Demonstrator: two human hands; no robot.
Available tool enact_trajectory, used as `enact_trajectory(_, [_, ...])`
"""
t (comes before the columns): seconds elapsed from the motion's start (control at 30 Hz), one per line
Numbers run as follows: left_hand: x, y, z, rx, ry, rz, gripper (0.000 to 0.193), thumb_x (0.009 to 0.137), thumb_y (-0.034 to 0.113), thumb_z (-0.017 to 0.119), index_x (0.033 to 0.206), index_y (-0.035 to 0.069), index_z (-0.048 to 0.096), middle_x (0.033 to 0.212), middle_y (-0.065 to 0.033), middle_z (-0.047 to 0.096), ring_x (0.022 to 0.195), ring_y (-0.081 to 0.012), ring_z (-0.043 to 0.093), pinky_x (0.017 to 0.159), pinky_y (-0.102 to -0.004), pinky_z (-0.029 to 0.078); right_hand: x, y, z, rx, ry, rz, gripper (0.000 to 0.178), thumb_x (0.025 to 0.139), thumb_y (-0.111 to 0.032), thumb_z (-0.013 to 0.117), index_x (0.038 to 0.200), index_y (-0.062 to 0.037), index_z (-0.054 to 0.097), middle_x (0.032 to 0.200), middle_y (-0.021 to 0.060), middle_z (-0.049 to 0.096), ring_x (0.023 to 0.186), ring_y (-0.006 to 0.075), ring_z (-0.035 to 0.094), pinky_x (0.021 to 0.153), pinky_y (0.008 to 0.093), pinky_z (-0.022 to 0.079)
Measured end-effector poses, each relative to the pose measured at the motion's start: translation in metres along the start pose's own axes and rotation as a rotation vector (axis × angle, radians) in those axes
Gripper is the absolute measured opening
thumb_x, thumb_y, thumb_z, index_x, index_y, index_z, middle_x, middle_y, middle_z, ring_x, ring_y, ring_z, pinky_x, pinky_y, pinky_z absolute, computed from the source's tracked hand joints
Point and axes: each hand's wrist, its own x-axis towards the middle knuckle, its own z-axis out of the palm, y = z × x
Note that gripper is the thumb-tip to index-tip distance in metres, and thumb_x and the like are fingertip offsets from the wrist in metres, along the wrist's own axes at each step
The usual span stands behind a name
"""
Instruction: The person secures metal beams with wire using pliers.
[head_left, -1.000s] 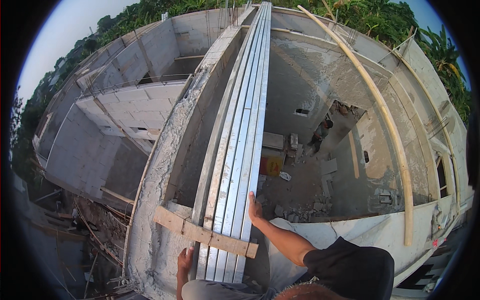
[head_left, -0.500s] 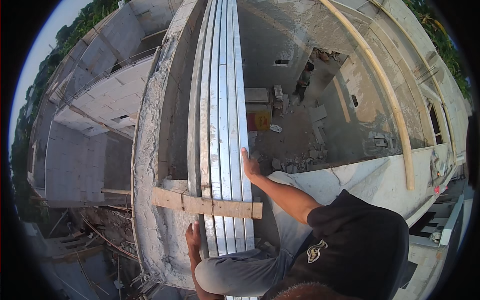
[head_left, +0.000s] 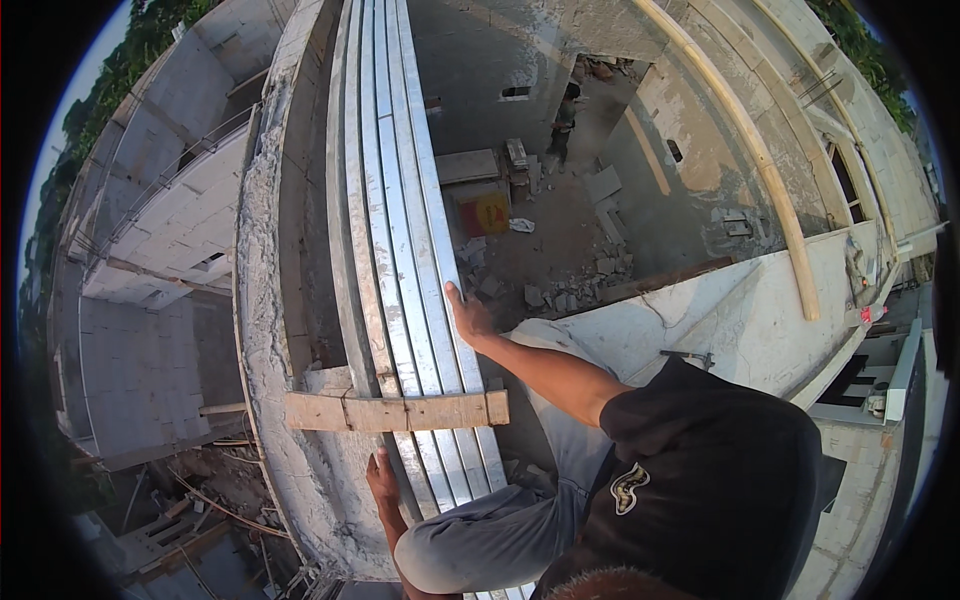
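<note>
A row of several long, shiny metal channels [head_left: 405, 270] runs away from me between rough concrete walls. My right hand [head_left: 470, 315] lies along their right edge, its upper digit stretched forward and the rest wrapped down the outer side, partly hidden. Lower down, my left hand [head_left: 382, 482] is beside the left edge, fingers extended, next to the channel's side. Between the two hands a short wooden board [head_left: 400, 412] lies across the channels, with thin wire or nails at it. My bent knee [head_left: 470, 540] covers the channels' near part.
Rough concrete wall top [head_left: 262, 250] runs along the left, with a drop beyond. To the right, a room far below holds rubble [head_left: 570, 290] and a person [head_left: 563, 125] in a doorway. A bamboo pole [head_left: 745, 120] leans at right. A concrete ledge [head_left: 690, 320] crosses beside me.
The view has turned, so the channels and room appear farther left and slightly tilted. Both hands stay at nearly the same spots along the channels.
</note>
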Motion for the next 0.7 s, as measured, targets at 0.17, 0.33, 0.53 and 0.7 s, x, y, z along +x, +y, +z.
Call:
enact_trajectory(0.17, [-0.001, -0.003, 0.001, 0.009, 0.012, 0.002, 0.095, 0.087, 0.065, 0.046, 0.129, -0.020, 0.038, 0.125, -0.0356, 0.049, 0.120, -0.0386, 0.049, 0.100, -0.0384, 0.038, -0.004, -0.002, 0.002, 0.000, 0.035, 0.004, 0.108, 0.079, -0.082, 0.030, 0.125, 0.0143, 0.047, 0.123, 0.0349, 0.051, 0.119, 0.0446, 0.048, 0.100, 0.0445, 0.037])
enact_trajectory(0.33, [-0.005, 0.012, 0.004, -0.008, -0.006, -0.007, 0.096, 0.087, 0.066, 0.046, 0.131, -0.019, 0.037, 0.125, -0.0362, 0.049, 0.120, -0.0388, 0.049, 0.100, -0.0387, 0.038, 0.004, 0.003, 0.001, 0.041, 0.039, -0.020, 0.106, 0.079, -0.081, 0.033, 0.122, 0.0140, 0.049, 0.120, 0.0342, 0.054, 0.118, 0.0438, 0.049, 0.099, 0.0438, 0.038])
enact_trajectory(0.53, [-0.006, 0.012, 0.002, 0.009, -0.004, 0.005, 0.096, 0.087, 0.066, 0.047, 0.131, -0.020, 0.036, 0.123, -0.0367, 0.050, 0.119, -0.0386, 0.050, 0.099, -0.0388, 0.039, 0.008, 0.008, 0.003, 0.025, 0.016, -0.043, 0.103, 0.080, -0.081, 0.031, 0.120, 0.0127, 0.052, 0.119, 0.0330, 0.055, 0.117, 0.0427, 0.051, 0.097, 0.0442, 0.039])
enact_trajectory(0.7, [-0.009, 0.009, 0.001, -0.003, 0.019, 0.016, 0.093, 0.088, 0.064, 0.048, 0.130, -0.019, 0.038, 0.122, -0.0365, 0.051, 0.117, -0.0379, 0.051, 0.098, -0.0383, 0.040, 0.002, 0.005, 0.004, 0.025, -0.002, -0.025, 0.102, 0.081, -0.080, 0.031, 0.120, 0.0123, 0.053, 0.119, 0.0328, 0.055, 0.116, 0.0427, 0.051, 0.097, 0.0444, 0.039])
